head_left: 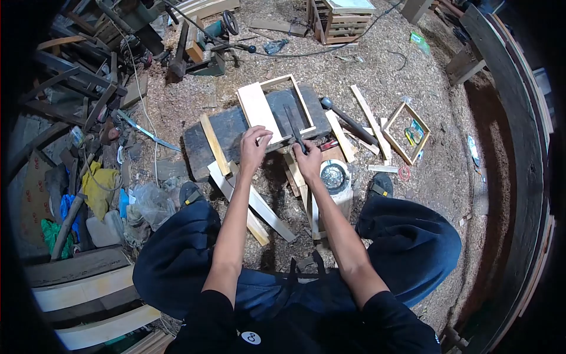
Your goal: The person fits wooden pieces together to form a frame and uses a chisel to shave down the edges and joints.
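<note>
A shallow wooden frame lies on a dark, worn bench block, with a pale board across its left part. My left hand is at the board's near edge, thumb and fingers pinched together; anything between them is too small to make out. My right hand is closed round the dark handle of a long, thin dark tool, whose narrow end points away over the frame. Its exact kind does not show. Red-handled pliers lie just right of that hand.
A wooden strip lies on the block's left. A hammer rests at its right, near loose strips and a second frame. A round container stands between my knees. Wood shavings cover the floor; clutter fills the left.
</note>
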The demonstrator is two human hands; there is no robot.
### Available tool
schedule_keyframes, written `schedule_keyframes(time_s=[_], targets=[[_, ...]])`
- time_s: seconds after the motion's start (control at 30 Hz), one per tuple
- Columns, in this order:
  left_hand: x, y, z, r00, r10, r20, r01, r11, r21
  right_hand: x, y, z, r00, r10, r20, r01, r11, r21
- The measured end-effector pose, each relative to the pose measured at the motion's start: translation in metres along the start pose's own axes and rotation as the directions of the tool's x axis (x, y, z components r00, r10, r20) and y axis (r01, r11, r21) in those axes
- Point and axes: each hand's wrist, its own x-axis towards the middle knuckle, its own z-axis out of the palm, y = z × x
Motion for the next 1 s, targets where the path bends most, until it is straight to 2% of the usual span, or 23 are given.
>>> schedule_keyframes(time_s=[0.03,0.1,0.2,0.47,0.6,0.73,1.0], targets=[[0.000,-0.001,0.001,1.000,-0.003,0.005,0.003,1.000,0.000,0.001,0.004,0.001,1.000,0.007,-0.004,-0.007,1.000,-0.022],[-0.001,0.000,0.001,0.999,0.048,0.005,-0.048,0.990,0.131,0.001,0.008,0.004,1.000,0.022,-0.010,-0.022,0.999,-0.042],[-0.004,0.005,0.001,0.996,0.075,0.048,-0.085,0.967,0.241,-0.001,0.007,0.005,0.999,-0.031,-0.033,0.030,0.999,-0.028],[-0.003,0.007,0.007,0.997,0.055,0.051,-0.067,0.958,0.280,-0.004,-0.003,0.005,0.997,0.072,0.032,-0.072,0.997,-0.028],[-0.004,0.006,0.010,0.997,0.070,0.038,-0.078,0.946,0.314,-0.003,-0.002,0.008,0.999,0.050,0.005,-0.050,0.998,-0.035],[-0.007,0.005,0.015,0.996,0.084,-0.021,-0.075,0.962,0.263,-0.002,-0.001,0.007,0.999,0.030,-0.013,-0.030,1.000,0.000],[-0.009,0.002,0.018,0.998,0.058,-0.029,-0.050,0.969,0.244,-0.004,-0.003,0.007,1.000,0.030,-0.004,-0.030,1.000,-0.010]])
